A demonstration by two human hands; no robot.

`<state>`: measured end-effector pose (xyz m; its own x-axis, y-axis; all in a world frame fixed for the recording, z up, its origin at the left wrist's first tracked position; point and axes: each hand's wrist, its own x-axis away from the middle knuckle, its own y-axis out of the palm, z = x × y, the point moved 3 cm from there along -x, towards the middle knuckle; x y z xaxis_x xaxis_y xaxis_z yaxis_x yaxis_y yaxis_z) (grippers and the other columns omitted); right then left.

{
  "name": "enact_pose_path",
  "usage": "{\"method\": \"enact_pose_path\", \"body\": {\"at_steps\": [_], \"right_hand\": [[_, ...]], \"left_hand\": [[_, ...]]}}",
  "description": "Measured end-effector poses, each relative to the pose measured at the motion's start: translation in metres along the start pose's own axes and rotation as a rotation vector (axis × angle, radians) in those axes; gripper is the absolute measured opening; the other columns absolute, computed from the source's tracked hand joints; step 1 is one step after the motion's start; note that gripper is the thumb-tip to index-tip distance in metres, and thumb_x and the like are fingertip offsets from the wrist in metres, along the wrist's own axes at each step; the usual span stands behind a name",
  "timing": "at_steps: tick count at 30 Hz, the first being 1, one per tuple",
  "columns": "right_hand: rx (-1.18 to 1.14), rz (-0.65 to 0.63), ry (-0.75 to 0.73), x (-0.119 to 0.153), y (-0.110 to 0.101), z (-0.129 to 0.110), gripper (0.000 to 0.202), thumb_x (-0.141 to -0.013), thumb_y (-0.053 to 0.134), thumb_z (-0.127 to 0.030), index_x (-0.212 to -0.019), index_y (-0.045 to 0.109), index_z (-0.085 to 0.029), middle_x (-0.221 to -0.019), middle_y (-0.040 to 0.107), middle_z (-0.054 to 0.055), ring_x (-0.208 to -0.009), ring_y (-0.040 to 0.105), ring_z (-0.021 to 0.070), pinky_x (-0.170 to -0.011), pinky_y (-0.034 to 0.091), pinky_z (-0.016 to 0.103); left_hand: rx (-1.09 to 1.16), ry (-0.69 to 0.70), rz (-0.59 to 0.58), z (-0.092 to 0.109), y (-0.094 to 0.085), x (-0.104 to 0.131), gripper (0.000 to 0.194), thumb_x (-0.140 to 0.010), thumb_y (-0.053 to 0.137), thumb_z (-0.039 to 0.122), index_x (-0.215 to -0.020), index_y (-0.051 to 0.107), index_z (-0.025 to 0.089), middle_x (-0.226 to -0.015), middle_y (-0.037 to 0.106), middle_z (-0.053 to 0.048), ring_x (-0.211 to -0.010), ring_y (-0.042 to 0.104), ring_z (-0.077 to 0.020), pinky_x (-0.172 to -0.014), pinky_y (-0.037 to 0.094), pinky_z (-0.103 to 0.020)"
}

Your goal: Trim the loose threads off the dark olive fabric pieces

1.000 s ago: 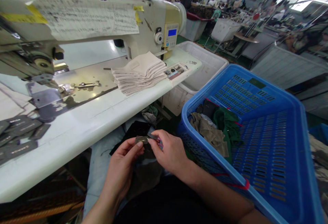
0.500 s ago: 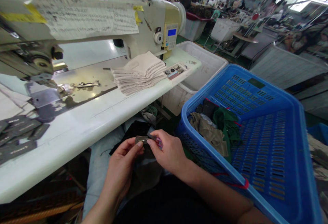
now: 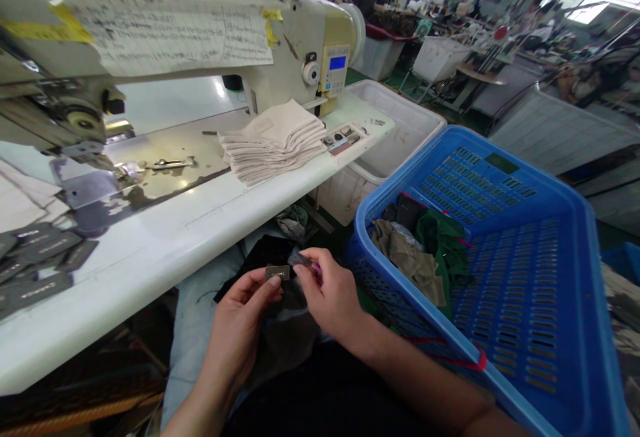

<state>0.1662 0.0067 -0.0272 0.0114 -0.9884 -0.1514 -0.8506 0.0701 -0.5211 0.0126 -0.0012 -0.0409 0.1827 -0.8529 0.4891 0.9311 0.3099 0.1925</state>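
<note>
Over my lap, in front of the table edge, my left hand [image 3: 250, 310] pinches a small dark label [image 3: 277, 272] with light lettering. My right hand [image 3: 333, 290], just to its right, is closed on a small dark grey piece [image 3: 299, 258]; something purple shows between its fingers. A narrow gap separates the two pieces. Several dark labels [image 3: 47, 247] lie in a heap at the table's left. A stack of beige fabric pieces [image 3: 273, 140] rests on the table below the sewing machine [image 3: 280, 44].
To the right stands a blue basket [image 3: 520, 244] with brown and green cloth in it. Behind it is a white bin [image 3: 400, 127]. The white table edge [image 3: 200, 237] runs diagonally before my hands. Beige fabric [image 3: 25, 194] lies at the far left.
My right hand has drawn slightly up and away from my left hand with the dark grey piece, so more of the label in my left hand shows.
</note>
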Motion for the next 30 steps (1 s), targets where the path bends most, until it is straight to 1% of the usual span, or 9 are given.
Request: {"method": "enact_pose_path", "body": {"at_steps": [4, 7, 11, 12, 15, 21, 23, 27, 30], "right_hand": [[-0.074, 0.033, 0.054, -0.004, -0.002, 0.002, 0.025, -0.096, 0.057, -0.038, -0.109, 0.064, -0.019, -0.092, 0.075, 0.004, -0.082, 0.071, 0.0187, -0.075, 0.052, 0.027], [0.044, -0.043, -0.059, -0.005, -0.001, 0.002, 0.018, -0.091, 0.064, -0.034, -0.102, 0.068, -0.02, -0.092, 0.076, 0.004, -0.082, 0.071, 0.0195, -0.075, 0.051, 0.028], [0.124, -0.167, -0.164, 0.002, 0.002, 0.008, 0.015, -0.093, 0.056, -0.024, -0.099, 0.069, -0.019, -0.091, 0.076, 0.006, -0.078, 0.071, 0.0207, -0.071, 0.049, 0.029], [0.112, -0.176, -0.131, 0.004, 0.002, 0.011, 0.016, -0.094, 0.055, -0.026, -0.099, 0.068, -0.019, -0.088, 0.075, 0.007, -0.074, 0.07, 0.0206, -0.068, 0.049, 0.029], [-0.03, -0.215, 0.016, 0.006, 0.003, 0.022, 0.024, -0.097, 0.054, -0.04, -0.095, 0.066, -0.018, -0.082, 0.073, 0.006, -0.073, 0.069, 0.0202, -0.065, 0.05, 0.028], [-0.126, -0.286, 0.089, 0.012, 0.004, 0.023, 0.032, -0.09, 0.062, -0.05, -0.088, 0.065, -0.019, -0.075, 0.066, 0.003, -0.068, 0.061, 0.0168, -0.062, 0.049, 0.026], [-0.242, -0.317, 0.208, 0.017, 0.004, 0.021, 0.035, -0.087, 0.066, -0.053, -0.085, 0.065, -0.019, -0.067, 0.057, -0.001, -0.059, 0.053, 0.0128, -0.053, 0.044, 0.022], [-0.642, -0.387, 0.59, 0.024, 0.014, 0.021, 0.042, -0.077, 0.079, -0.055, -0.078, 0.057, -0.019, -0.055, 0.031, -0.01, -0.044, 0.025, 0.0052, -0.037, 0.023, 0.015], [-0.779, -0.384, 0.712, 0.022, 0.019, 0.024, 0.045, -0.071, 0.084, -0.051, -0.071, 0.052, -0.019, -0.055, 0.03, -0.011, -0.043, 0.019, 0.0035, -0.034, 0.02, 0.013]], "left_hand": [[-0.037, 0.014, -0.027, -0.002, -0.002, -0.002, 0.036, -0.056, 0.09, 0.036, -0.082, 0.076, 0.017, -0.073, 0.07, 0.0, -0.065, 0.058, -0.0117, -0.062, 0.047, -0.021], [-0.086, 0.051, -0.069, -0.004, -0.001, -0.002, 0.032, -0.064, 0.086, 0.035, -0.088, 0.076, 0.017, -0.076, 0.072, -0.001, -0.07, 0.06, -0.0131, -0.067, 0.048, -0.022], [-0.103, 0.109, -0.191, -0.01, 0.007, 0.007, 0.019, -0.074, 0.077, 0.034, -0.085, 0.073, 0.018, -0.076, 0.07, -0.001, -0.071, 0.061, -0.0146, -0.068, 0.048, -0.026], [-0.084, 0.126, -0.225, -0.012, 0.009, 0.009, 0.018, -0.076, 0.074, 0.035, -0.082, 0.071, 0.018, -0.072, 0.067, 0.0, -0.067, 0.059, -0.0138, -0.065, 0.047, -0.025], [-0.062, 0.137, -0.182, -0.016, 0.008, 0.013, 0.021, -0.076, 0.072, 0.038, -0.078, 0.067, 0.018, -0.066, 0.063, 0.001, -0.062, 0.059, -0.0145, -0.064, 0.049, -0.028], [-0.057, 0.209, -0.154, -0.014, -0.001, 0.02, 0.021, -0.078, 0.073, 0.037, -0.076, 0.065, 0.018, -0.072, 0.061, 0.001, -0.068, 0.055, -0.0125, -0.066, 0.045, -0.025], [-0.027, 0.231, -0.197, -0.014, -0.002, 0.022, 0.024, -0.081, 0.072, 0.04, -0.076, 0.065, 0.018, -0.072, 0.059, 0.002, -0.068, 0.054, -0.0117, -0.065, 0.045, -0.025], [0.137, 0.153, -0.292, -0.02, -0.002, 0.023, 0.037, -0.078, 0.074, 0.052, -0.08, 0.065, 0.016, -0.072, 0.06, 0.002, -0.062, 0.054, -0.0089, -0.063, 0.046, -0.023], [0.199, 0.127, -0.271, -0.021, -0.006, 0.024, 0.044, -0.078, 0.071, 0.06, -0.081, 0.061, 0.017, -0.075, 0.063, 0.001, -0.061, 0.061, -0.0104, -0.061, 0.05, -0.024]]}}
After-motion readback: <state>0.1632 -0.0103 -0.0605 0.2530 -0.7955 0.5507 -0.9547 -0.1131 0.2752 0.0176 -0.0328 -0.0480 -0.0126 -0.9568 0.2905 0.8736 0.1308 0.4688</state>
